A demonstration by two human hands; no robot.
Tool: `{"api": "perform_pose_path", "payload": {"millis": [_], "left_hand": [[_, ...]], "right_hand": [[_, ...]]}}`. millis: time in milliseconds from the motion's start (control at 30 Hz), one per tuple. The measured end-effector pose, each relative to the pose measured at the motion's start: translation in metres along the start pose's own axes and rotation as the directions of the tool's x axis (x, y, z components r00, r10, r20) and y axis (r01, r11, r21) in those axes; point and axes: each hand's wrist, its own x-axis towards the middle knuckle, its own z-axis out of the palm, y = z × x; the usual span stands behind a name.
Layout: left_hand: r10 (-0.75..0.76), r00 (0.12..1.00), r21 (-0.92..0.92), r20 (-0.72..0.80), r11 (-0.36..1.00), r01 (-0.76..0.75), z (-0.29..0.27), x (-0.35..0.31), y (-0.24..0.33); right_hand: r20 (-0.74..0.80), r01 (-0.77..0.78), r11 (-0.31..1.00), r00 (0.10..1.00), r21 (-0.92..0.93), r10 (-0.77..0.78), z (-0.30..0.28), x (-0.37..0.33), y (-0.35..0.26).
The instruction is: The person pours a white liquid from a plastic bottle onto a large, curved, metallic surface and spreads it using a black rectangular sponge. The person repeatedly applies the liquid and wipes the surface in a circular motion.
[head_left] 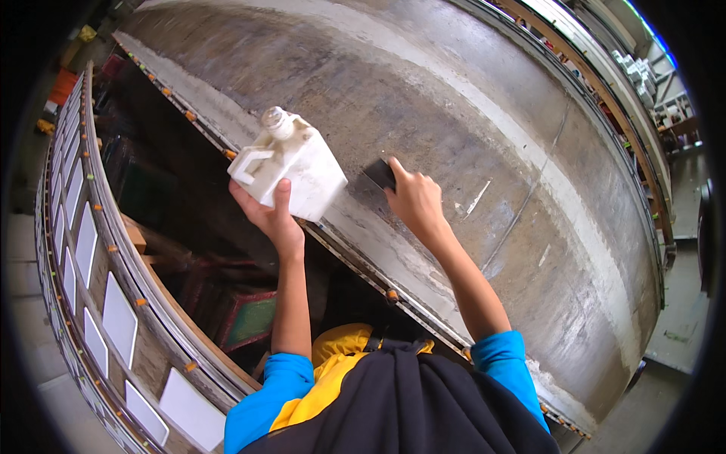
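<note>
While fingers clamp a white plastic jug (pixel 291 165) from below, the left hand (pixel 265 216) tips it over the grey slab (pixel 484 151).
At three o'clock of it, the right hand (pixel 414 198) presses a dark pad (pixel 380 174) flat, fingers together, apparently to spread liquid.

White plastic jug (pixel 291 163), smooth and a bit shiny. Big grey slab (pixel 484 151), rough, matt, stained like stone or cement. Dark, matt scraper (pixel 380 174). White, smooth tiles (pixel 119 318).
</note>
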Motion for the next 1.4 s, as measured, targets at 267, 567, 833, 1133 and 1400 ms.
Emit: {"api": "perform_pose_path", "payload": {"millis": [267, 567, 833, 1133, 1400], "left_hand": [[-0.092, 0.994, -0.017, 0.06, 0.996, 0.093, 0.008, 0.016, -0.02], [-0.187, 0.969, -0.076, 0.16, 0.977, 0.201, 0.03, 0.009, -0.024], [-0.011, 0.995, 0.09, 0.095, 0.996, 0.002, 0.01, 0.002, -0.013], [0.045, 0.998, 0.097, -0.041, 0.994, -0.041, 0.006, -0.01, -0.01], [0.064, 0.998, 0.055, -0.016, 0.996, -0.063, 0.006, -0.028, 0.004]], "right_hand": [[-0.032, -0.473, 0.862, 0.873, 0.181, 0.486, -0.057, -0.073, 0.109], [-0.246, -0.303, 0.864, 0.945, -0.401, 0.217, 0.007, -0.019, 0.083], [0.001, 0.195, 0.981, 0.981, -0.024, -0.195, -0.008, -0.045, 0.039], [-0.147, 0.349, 0.91, 0.911, -0.223, -0.385, 0.034, 0.045, 0.028], [0.123, 0.323, 0.945, 0.937, 0.049, -0.327, -0.048, -0.154, 0.09]]}}
